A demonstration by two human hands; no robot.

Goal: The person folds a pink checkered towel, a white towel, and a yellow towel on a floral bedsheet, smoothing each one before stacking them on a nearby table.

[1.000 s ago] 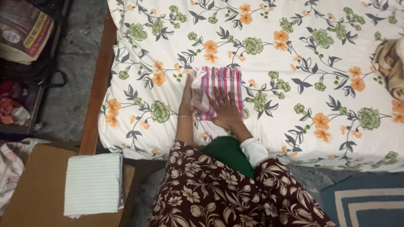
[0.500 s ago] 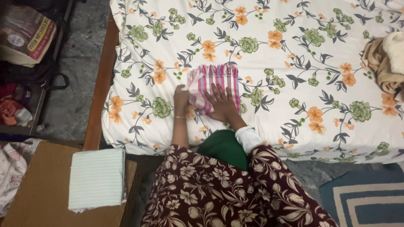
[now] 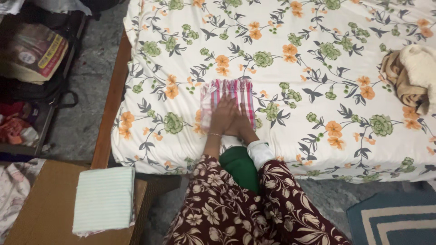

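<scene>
Both hands press flat, palms down and side by side, on a folded pink-and-white striped cloth (image 3: pixel 228 97) lying on the bed (image 3: pixel 318 90); the left hand (image 3: pixel 222 115) covers the cloth's near left part, the right hand (image 3: pixel 240 122) its near edge just beside it, fingers spread and grasping nothing. Smoothing of this kind looks best done with even pressure pushed from the hands outward toward the fringed far edge, so the layers stay square and no crease is trapped. Half a second earlier the left hand lay off the cloth at its left edge; now it rests on top, touching the right hand. Well off to the hands' right lies a crumpled beige garment (image 3: pixel 408 77); down to their left, off the bed, a folded pale green cloth (image 3: pixel 104 199) sits on a cardboard box (image 3: pixel 41 204).
</scene>
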